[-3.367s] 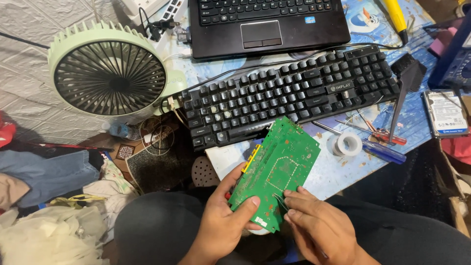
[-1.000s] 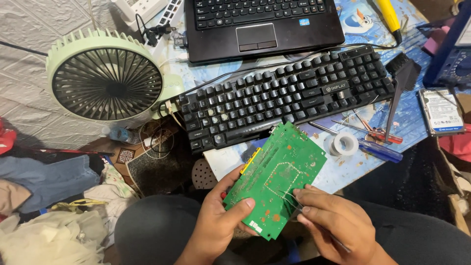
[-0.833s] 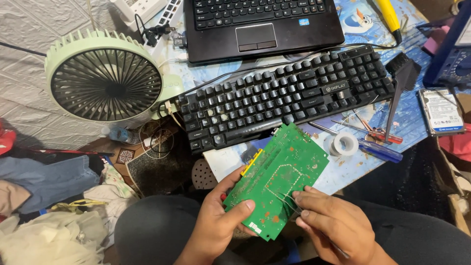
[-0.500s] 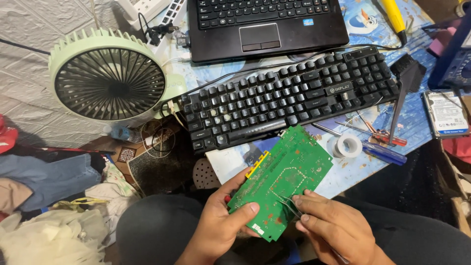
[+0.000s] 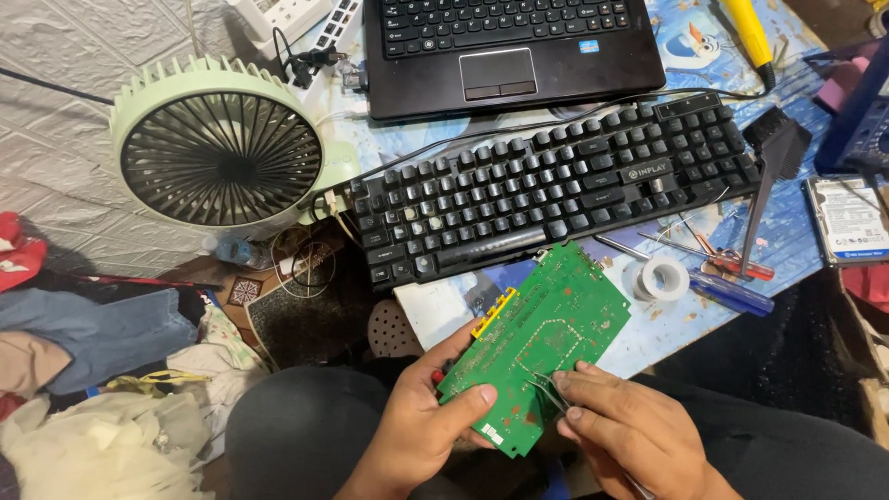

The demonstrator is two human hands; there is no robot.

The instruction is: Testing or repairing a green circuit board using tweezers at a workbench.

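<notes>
A green circuit board (image 5: 542, 341) with a yellow connector on its left edge is held over my lap, tilted up to the right. My left hand (image 5: 428, 426) grips its lower left edge, thumb on top. My right hand (image 5: 632, 431) holds thin metal tweezers (image 5: 548, 393) whose tips touch the board's lower part.
A black keyboard (image 5: 556, 185) and a black laptop (image 5: 505, 51) lie on the blue patterned table (image 5: 796, 218). A pale green fan (image 5: 222, 148) stands at left. A tape roll (image 5: 664, 278), screwdrivers (image 5: 727, 289), a brush (image 5: 773, 162) and a hard drive (image 5: 847, 220) lie at right. Clothes (image 5: 102, 389) pile at lower left.
The board has shifted slightly right and tilted while both hands kept hold. My right hand moved the tweezers a little across the board's lower part.
</notes>
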